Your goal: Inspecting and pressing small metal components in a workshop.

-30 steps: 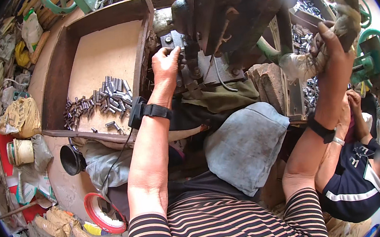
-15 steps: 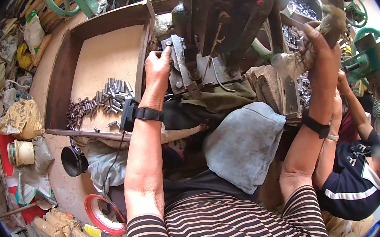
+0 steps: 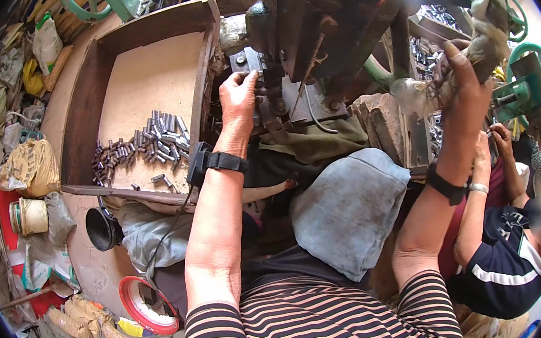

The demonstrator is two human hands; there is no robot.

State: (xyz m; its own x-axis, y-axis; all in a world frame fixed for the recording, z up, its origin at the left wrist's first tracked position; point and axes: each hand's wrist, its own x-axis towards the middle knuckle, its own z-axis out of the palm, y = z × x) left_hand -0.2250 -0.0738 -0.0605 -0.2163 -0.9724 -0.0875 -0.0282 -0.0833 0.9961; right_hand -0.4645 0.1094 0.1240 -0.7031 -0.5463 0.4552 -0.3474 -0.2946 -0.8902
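Our left hand bunches at the metal block by the tray, holding what, we can't tell; our right hand curls round the wrapped bar, so let's go gently

We held our left arm out in front, only slightly bent, our left grip turned back-side up with its fingers curled inward. Our right arm slanted forward and outward, bent at the elbow, our right grip closed, its fingers partly hidden.
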